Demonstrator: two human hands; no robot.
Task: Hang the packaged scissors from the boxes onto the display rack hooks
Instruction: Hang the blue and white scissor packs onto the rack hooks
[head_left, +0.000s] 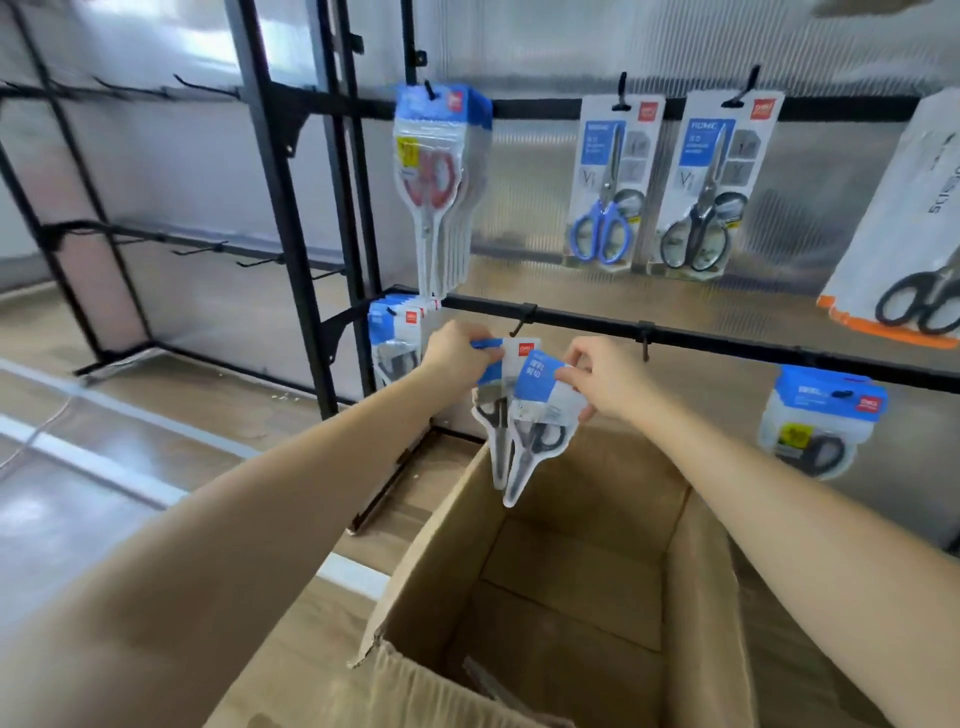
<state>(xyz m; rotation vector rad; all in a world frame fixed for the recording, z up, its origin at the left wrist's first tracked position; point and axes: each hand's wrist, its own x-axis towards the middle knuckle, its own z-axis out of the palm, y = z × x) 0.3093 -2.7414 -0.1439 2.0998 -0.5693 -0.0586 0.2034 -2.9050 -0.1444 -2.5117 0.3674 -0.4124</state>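
Starting nearest, the open cardboard box (597, 571) sits on the floor just below the arms, its flaps spread and its inside largely bare, with only something dark and indistinct at its near bottom corner. Above the box's far edge both hands work at two packaged scissors: the left hand (457, 351) pinches the blue header card of the rear pack (493, 410), and the right hand (597, 382) pinches the header corner of the front pack (540, 431), fingers curled on the card, the pointed blister ends hanging down. These packs look light, a thin card and clear plastic shell round a stiff steel tool, so most of the weight should sit low and let them swing; the shell is probably slick, and the header card, beside its hang hole, seems the sound place to hold, since it bends little and keeps the hole free for a hook. Just beyond, an empty hook (524, 319) juts from the lower rail (727, 340), with a filled bundle of packs (397, 338) to its left. Farther up, a thick bunch of red-handled packs (441, 187) hangs on the upper rail, with blue-handled scissors (608, 182) and black-handled scissors (706, 187) to the right.
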